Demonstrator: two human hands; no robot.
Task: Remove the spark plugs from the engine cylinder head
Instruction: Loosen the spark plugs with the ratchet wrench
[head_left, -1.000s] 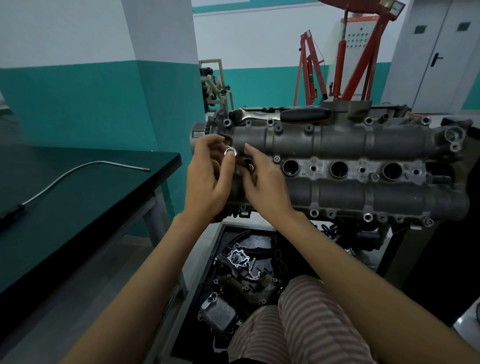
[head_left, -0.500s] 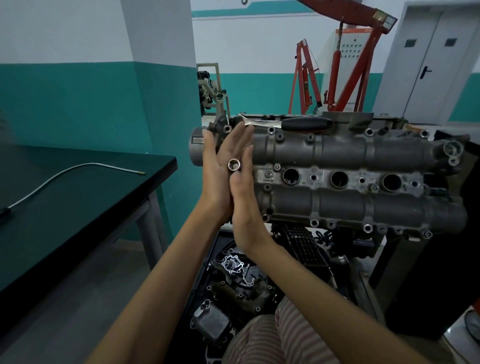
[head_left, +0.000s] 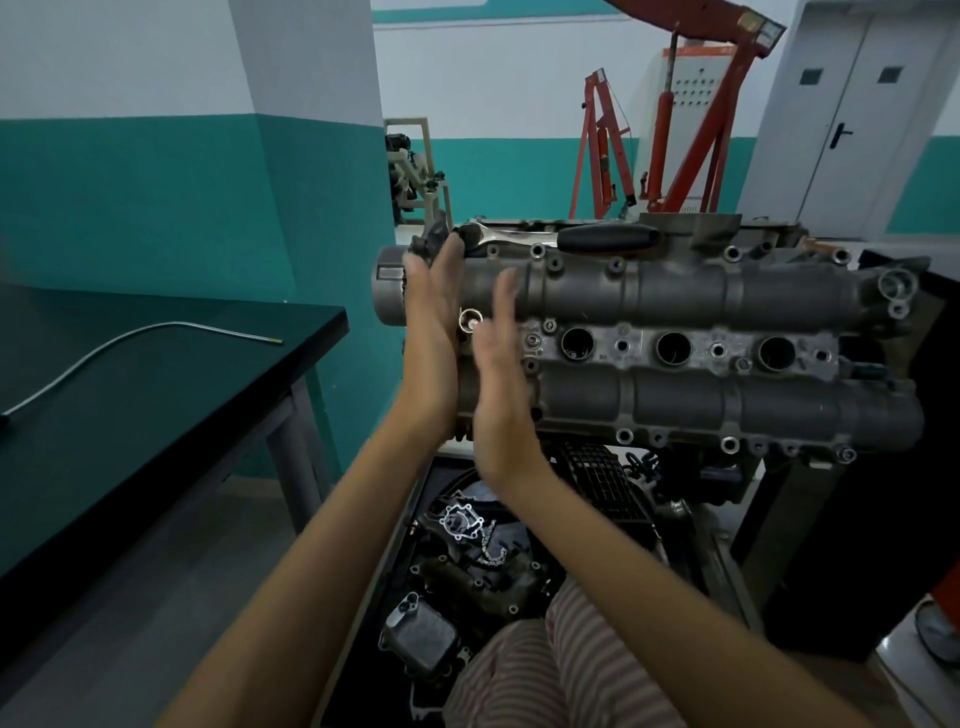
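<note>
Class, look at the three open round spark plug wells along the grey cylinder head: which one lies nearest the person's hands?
The leftmost open round spark plug well, right beside the right hand; the other two lie farther right.

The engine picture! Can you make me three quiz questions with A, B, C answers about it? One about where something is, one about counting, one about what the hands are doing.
1. Where does the ratchet wrench lie?
A. on top of the engine
B. on the black table
C. on the floor

2. How many open round wells show in a row right of the hands?
A. one
B. three
C. six

3. How are the left hand and right hand?
A. fists
B. flat, fingers straight, either side of a shiny socket
C. gripping the wrench

Answers: 1 A, it rests along the engine's top edge. 2 B, three dark holes. 3 B, palms face each other.
</note>
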